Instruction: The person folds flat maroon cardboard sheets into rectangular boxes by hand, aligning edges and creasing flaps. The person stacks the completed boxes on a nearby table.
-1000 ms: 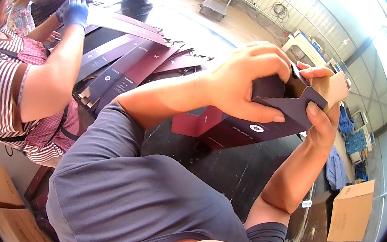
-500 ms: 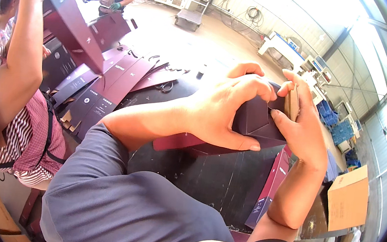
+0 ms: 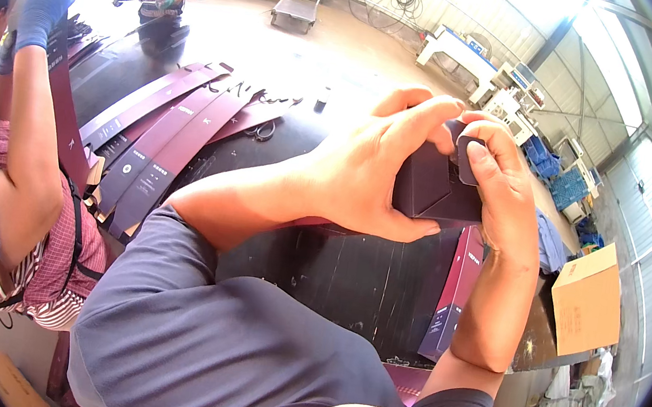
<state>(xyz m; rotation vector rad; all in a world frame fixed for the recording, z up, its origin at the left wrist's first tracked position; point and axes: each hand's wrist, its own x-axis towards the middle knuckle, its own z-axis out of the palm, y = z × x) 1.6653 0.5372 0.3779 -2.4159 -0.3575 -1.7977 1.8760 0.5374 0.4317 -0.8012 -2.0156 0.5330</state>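
Box (image 3: 422,194) between both hands, over the black desk (image 3: 316,284), contact with it hidden. Long axis running left from the near end, passing under left forearm (image 3: 255,187). Left hand (image 3: 367,168) nearer the body: fingers curled over top, thumb along lower edge, gripping. Right hand (image 3: 504,194) nearer the end: fingers narrow, pinching flap (image 3: 462,168) just right of left fingers. Can't tell gap depth behind flap. Second box (image 3: 455,293) beside right forearm (image 3: 492,321); flattened boxes (image 3: 164,163) well left
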